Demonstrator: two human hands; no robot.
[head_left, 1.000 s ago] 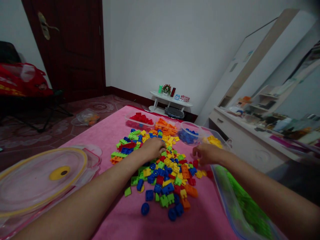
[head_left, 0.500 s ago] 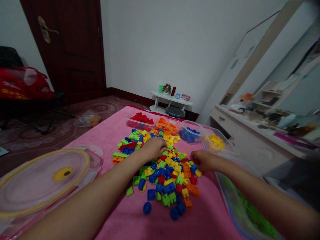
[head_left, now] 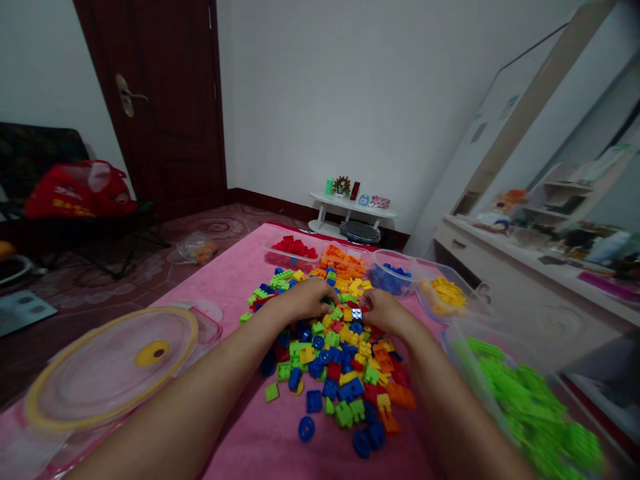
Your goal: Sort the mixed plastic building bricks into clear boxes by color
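A heap of coloured toy bricks [head_left: 340, 360] lies on a pink cloth [head_left: 235, 280]. My left hand [head_left: 303, 300] rests palm down on the far part of the heap, fingers curled among the bricks. My right hand [head_left: 383, 311] lies beside it on the heap, fingers bent over the bricks. Between the two hands sits a small blue and white brick [head_left: 357, 314]. What either hand holds is hidden under the fingers.
Clear tubs stand beyond the heap: red bricks [head_left: 295, 247], orange bricks [head_left: 343, 260], blue bricks [head_left: 393, 277], yellow bricks [head_left: 445, 293]. A tub of green bricks [head_left: 525, 393] is at the right. A round yellow-rimmed lid [head_left: 115, 363] lies at left. A white dresser [head_left: 505, 267] stands at right.
My right hand has moved left across the heap and now lies next to my left hand. The camera has turned a little, shifting the scene rightward.
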